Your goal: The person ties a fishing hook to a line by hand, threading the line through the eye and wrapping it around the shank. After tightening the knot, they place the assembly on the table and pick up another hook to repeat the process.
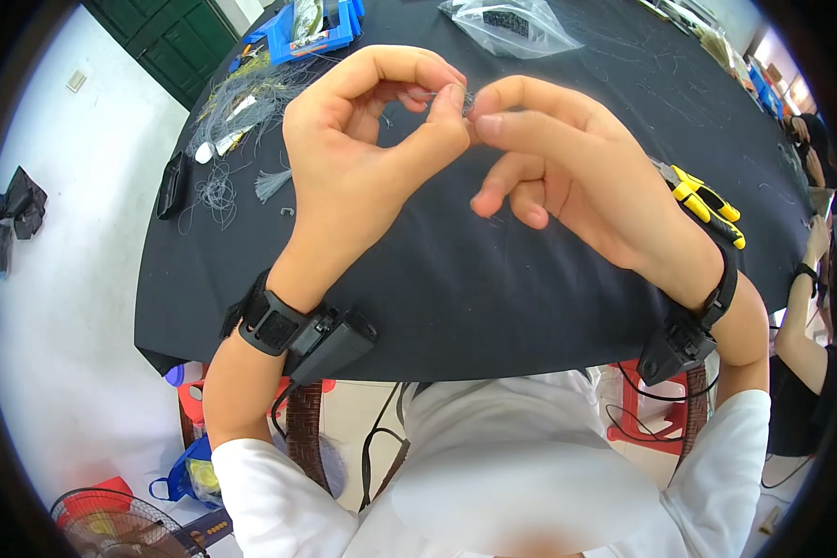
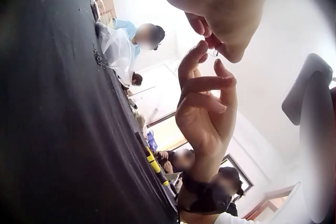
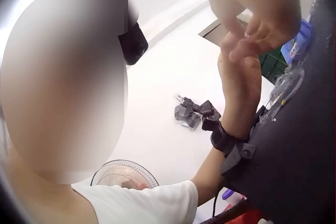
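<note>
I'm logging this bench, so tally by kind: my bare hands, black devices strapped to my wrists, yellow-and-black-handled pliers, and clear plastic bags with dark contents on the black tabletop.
Bare hands, left hand and right hand: 2
Black strapped devices, left and right: 2
Yellow-and-black-handled pliers: 1
Clear plastic bag with dark contents: 1
Total: 6
The thin item between the hands is too small to identify; not counted.

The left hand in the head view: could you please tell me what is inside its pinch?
A small, thin piece shows at the fingertips of the left hand, beside the right hand. Those fingertips cover the rest, so its full shape cannot be seen.
</note>
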Demonstrator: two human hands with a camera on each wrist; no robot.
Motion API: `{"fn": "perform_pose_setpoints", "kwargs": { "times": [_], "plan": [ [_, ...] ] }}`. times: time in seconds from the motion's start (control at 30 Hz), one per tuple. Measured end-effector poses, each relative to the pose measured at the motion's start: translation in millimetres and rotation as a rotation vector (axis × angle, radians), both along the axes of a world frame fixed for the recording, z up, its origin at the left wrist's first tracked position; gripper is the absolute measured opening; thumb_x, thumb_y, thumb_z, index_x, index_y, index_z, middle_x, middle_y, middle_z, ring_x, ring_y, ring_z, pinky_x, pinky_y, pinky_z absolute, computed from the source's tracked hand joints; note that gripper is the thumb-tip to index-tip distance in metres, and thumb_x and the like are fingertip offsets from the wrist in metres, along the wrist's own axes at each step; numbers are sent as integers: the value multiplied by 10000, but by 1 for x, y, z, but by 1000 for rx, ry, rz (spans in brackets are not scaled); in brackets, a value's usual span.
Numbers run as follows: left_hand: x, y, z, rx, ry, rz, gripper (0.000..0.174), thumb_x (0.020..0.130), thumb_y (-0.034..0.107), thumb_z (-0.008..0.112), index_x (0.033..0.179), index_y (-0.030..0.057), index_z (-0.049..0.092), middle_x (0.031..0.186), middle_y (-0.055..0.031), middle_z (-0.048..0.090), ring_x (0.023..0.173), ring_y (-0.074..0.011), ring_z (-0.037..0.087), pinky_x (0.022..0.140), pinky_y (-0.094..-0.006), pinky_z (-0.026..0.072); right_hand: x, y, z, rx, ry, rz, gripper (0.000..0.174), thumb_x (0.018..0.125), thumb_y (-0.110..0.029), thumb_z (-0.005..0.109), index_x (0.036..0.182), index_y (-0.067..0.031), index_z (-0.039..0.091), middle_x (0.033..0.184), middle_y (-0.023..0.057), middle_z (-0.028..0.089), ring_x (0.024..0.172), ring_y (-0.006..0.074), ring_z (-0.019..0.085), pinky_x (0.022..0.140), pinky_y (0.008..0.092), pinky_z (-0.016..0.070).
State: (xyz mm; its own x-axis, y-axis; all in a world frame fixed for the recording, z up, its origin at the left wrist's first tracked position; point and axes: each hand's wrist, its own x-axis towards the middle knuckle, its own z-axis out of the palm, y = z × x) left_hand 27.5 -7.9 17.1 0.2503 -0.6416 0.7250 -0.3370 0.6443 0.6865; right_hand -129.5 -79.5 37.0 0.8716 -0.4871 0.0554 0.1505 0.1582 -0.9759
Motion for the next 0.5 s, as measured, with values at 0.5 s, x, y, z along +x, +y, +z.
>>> {"fn": "perform_pose_setpoints", "kwargs": {
  "times": [0.5],
  "plan": [
    [6,2,-1,-24,-137,31,87,813,-24,572,898,-25,590,924,-68,604,730,-41,523,634,-150,412,8,1,-4,-86,-106,-48,147,861,-154,550,952,-39,565,716,12,550,599,67,533,502,184,380]
  ]
}}
